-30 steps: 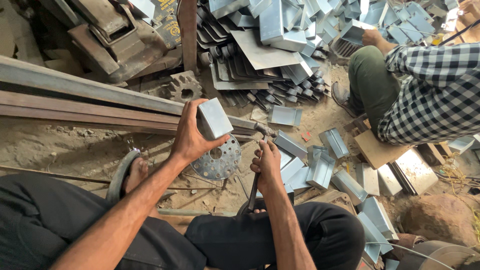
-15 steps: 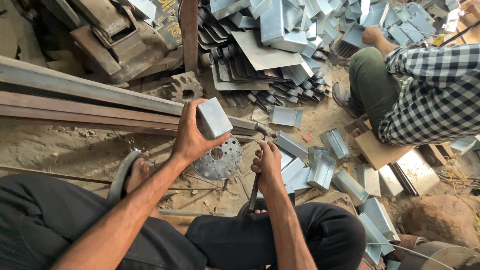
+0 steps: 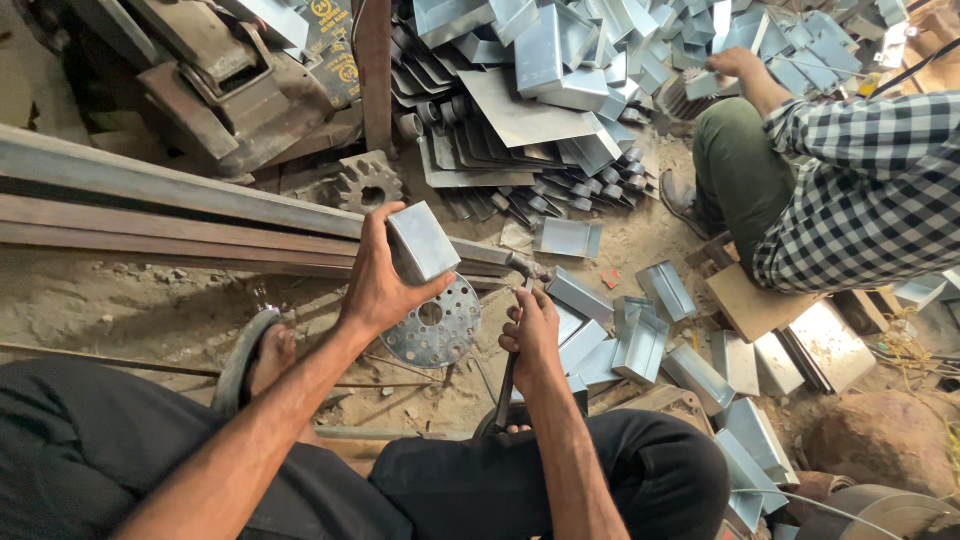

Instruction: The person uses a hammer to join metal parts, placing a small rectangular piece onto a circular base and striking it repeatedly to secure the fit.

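The left hand (image 3: 378, 285) is wrapped tight around a small metal box (image 3: 422, 240). The box is made of thin, folded sheet metal. It is grey and smooth, with flat sides and sharp corners. The hand holds it up just above a round metal plate (image 3: 440, 325) that is full of little round holes. The plate lies flat on the sandy floor (image 3: 150, 310).

The right hand (image 3: 532, 330) is closed in a fist around the thin handle of a hammer (image 3: 512, 345). The hammer's small dark head points up, near the right side of the box, but does not touch it.

Long, rusty metal bars (image 3: 170, 215) lie across the floor behind the box. They look rough and brown. A chunky gear wheel (image 3: 367, 183) with blunt teeth rests behind the bars.

To the right of the hands, many more folded metal trays (image 3: 640, 340) lie scattered on the floor. They are shiny and grey, and shaped like little open troughs. A big heap of metal pieces (image 3: 560, 70) sits at the top, with flat sheets and curved dark strips mixed in.

Another person in a checked shirt (image 3: 880, 190) sits at the right, with a hand (image 3: 735, 62) in the heap. A round brown stone (image 3: 885, 440) lies in the lower right corner.
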